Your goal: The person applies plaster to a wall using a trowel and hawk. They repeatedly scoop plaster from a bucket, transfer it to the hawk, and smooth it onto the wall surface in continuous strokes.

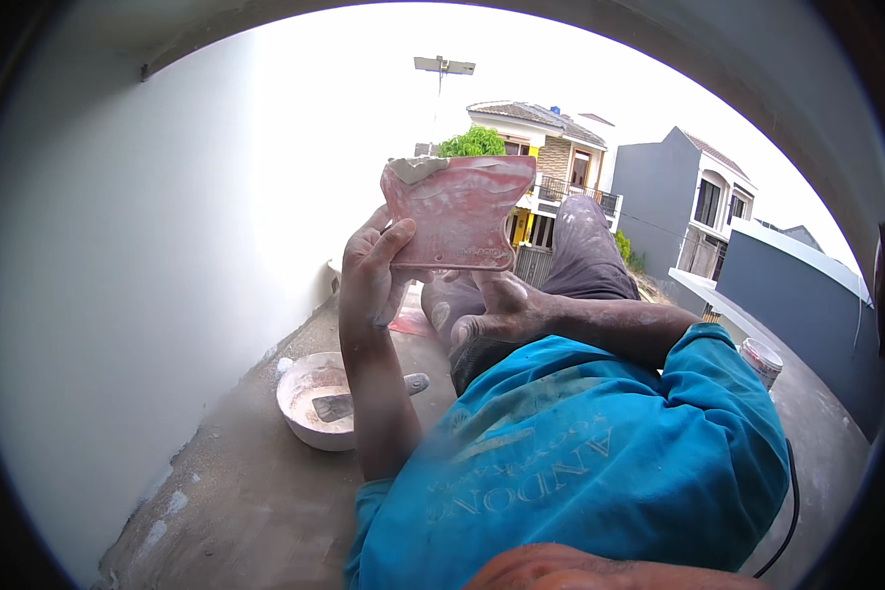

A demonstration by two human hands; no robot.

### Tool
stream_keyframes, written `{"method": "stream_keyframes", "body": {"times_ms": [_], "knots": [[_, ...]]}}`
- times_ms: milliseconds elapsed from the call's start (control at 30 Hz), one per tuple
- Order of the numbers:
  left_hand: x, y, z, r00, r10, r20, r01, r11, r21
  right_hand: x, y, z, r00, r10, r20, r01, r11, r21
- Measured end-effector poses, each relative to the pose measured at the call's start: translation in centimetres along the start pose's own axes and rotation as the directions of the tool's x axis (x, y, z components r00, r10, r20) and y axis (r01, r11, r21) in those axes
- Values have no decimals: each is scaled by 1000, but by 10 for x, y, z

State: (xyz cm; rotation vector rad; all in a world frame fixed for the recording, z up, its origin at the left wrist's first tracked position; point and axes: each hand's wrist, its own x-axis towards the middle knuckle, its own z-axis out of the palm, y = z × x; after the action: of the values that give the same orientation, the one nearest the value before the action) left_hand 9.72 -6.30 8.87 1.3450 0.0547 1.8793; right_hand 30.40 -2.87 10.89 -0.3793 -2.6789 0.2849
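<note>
My left hand (pixel 372 258) grips a red plastic putty spreader (pixel 457 216) by its left side, thumb on the face. The spreader is smeared with whitish residue, and a lump of grey-white putty (pixel 418 169) clings to its upper left corner. Just under its lower edge is my right hand (pixel 506 310), dusty, thumb stretched apart; its other fingers are partly hidden behind the spreader. Left of my body, a white bowl (pixel 295 408) coated with residue holds a putty knife (pixel 332 407), whose handle rests over the rim.
A white wall (pixel 147 275) rises close on my left. My bent leg (pixel 590 246) is in front. A small paint can (pixel 761 360) stands at my right, near a black cable (pixel 794 501). Something red (pixel 415 321) lies beyond my left forearm. Houses (pixel 546 147) stand farther off.
</note>
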Motion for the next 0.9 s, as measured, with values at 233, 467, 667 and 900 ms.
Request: {"method": "stream_keyframes", "body": {"times_ms": [233, 467, 667, 900], "knots": [[21, -64, 71, 978, -167, 128, 168, 986, 0, -38, -10, -15, 740, 290, -606, 25, 890, 455], [37, -92, 100, 764, -574, 296, 427, 793, 435, -100, 30, -65, 214, 632, -745, 438, 620, 651], [60, -90, 62, 814, -488, 315, 334, 837, 434, -264, 75, -125, -261, 647, -716, 467, 734, 493], [71, -82, 45, 934, -302, 190, 194, 876, 441, -458, 14, -153, -659, 479, -580, 482, 861, 163]]}}
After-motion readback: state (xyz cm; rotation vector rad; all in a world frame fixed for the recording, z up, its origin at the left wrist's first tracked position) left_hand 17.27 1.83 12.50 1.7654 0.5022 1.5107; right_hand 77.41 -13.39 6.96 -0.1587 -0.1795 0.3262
